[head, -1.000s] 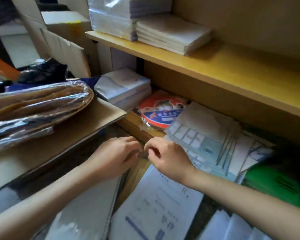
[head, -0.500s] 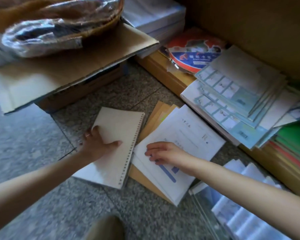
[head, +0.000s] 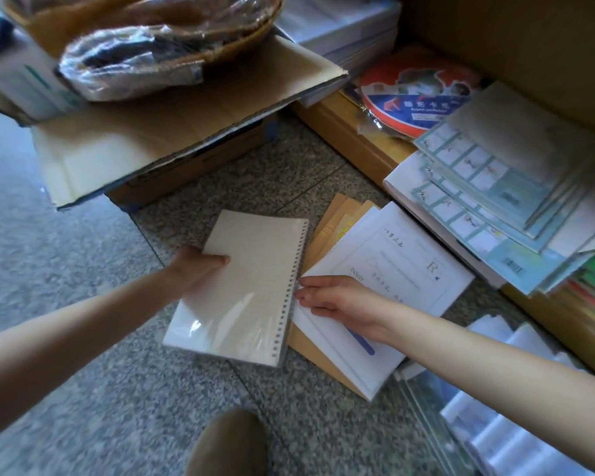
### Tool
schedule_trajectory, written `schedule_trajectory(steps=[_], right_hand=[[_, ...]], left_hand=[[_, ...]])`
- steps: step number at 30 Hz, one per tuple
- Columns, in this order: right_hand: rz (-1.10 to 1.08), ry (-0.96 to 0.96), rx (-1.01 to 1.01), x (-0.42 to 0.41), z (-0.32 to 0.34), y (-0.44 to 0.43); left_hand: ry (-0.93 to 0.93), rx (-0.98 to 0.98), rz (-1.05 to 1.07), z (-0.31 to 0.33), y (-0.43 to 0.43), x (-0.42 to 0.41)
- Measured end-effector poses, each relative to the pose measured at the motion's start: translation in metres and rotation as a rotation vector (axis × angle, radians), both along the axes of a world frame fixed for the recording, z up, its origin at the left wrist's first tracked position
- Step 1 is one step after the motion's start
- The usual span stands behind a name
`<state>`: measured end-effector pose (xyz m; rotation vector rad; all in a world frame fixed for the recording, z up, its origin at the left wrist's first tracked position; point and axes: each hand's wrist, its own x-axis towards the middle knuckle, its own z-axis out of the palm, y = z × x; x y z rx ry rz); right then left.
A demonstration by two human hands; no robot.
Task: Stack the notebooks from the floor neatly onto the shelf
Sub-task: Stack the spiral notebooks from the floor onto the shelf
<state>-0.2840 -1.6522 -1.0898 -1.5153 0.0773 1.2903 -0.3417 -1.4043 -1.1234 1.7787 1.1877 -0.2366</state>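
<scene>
The left hand [head: 193, 269] grasps the spiral notebook [head: 248, 290] by its plain long edge, thumb on the cover and the other fingers hidden beneath. The notebook sits low at the floor [head: 83, 269], its spiral edge just beside the white booklet [head: 402, 269]; whether it is lifted clear cannot be told. The right hand [head: 337, 298] lies flat on the booklet, fingers [head: 310, 290] straight and released, tips by the spiral, with brown notebooks [head: 337, 218] fanned beneath.

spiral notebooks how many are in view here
1: the spiral notebook the left hand grips, left of the white booklet under the right hand. Others may be hidden in the piles.
</scene>
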Motion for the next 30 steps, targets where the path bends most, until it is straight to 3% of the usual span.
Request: schedule_trajectory(steps=[4,9,16,20,24,27,30], right_hand=[[0.009,0.033,0.086,-0.005,0.0,-0.003],[-0.189,0.153,0.261,-0.007,0.007,-0.017],[-0.304,-0.114,0.293,0.03,0.045,-0.063],[-0.453,-0.207,0.302,0.064,0.076,-0.091],[-0.18,-0.449,0.058,0.078,0.096,-0.118],[0.099,-0.485,0.058,0.073,0.111,-0.125],[0.231,-0.485,0.062,0.063,0.119,-0.12]], left_hand=[[-0.072,0.139,0.018,0.016,-0.009,0.002],[-0.267,0.097,-0.001,0.043,-0.025,0.006],[-0.444,-0.139,-0.05,0.077,-0.072,0.041],[-0.568,-0.233,-0.242,0.094,-0.086,0.051],[-0.701,-0.214,-0.571,0.116,-0.095,0.052],[-0.669,-0.182,-0.777,0.136,-0.101,0.057],[-0.592,-0.159,-0.94,0.157,-0.109,0.067]])
